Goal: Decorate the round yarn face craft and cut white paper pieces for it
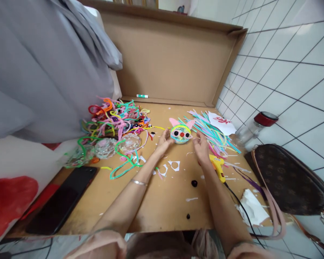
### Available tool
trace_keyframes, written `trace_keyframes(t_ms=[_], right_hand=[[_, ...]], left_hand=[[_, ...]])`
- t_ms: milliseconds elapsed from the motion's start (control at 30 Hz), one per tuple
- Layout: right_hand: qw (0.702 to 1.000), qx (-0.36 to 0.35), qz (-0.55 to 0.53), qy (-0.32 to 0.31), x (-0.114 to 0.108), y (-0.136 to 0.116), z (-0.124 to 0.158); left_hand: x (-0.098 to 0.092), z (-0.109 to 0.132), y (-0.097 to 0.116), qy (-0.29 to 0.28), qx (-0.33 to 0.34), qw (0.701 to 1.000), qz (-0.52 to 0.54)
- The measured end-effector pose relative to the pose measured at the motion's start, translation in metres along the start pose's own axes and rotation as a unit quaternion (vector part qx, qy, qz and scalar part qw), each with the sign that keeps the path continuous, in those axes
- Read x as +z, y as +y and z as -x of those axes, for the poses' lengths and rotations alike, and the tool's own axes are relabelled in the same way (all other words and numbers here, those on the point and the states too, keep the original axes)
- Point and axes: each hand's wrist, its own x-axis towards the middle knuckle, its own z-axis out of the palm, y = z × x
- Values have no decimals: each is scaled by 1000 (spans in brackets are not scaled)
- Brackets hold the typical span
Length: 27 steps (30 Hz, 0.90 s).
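A small round craft face [180, 133] with pink ears, black eyes and a red nose lies on the cardboard sheet [156, 201]. My left hand [165, 139] rests against its left edge, fingers curled onto it. Just to its right, my right hand [201, 147] is bent in a pinch on something thin that I cannot make out. A yellow glue gun [217, 166] lies beside my right wrist, its black cord trailing toward me.
A tangle of coloured pipe cleaners [115, 120] and clear discs lie at left. Straight pipe cleaners [213, 133] and white paper lie at right. A black phone [61, 199], a jar [252, 129], a brown bag [288, 180], tissue [252, 208] and cut paper scraps surround the work.
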Motion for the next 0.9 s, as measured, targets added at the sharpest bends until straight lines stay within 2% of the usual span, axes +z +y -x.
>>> trace_keyframes(t_ms=[200, 333, 533, 900], right_hand=[[998, 44, -22, -35, 7, 2, -1], [998, 63, -6, -17, 10, 6, 0], [998, 57, -17, 18, 15, 17, 1], [980, 117, -159, -24, 39, 22, 0]], left_hand=[[5, -6, -10, -24, 17, 1000, 5], [6, -7, -14, -30, 12, 999, 11], [6, 2, -2, -20, 21, 1000, -12], [17, 8, 5, 6, 30, 999, -44]])
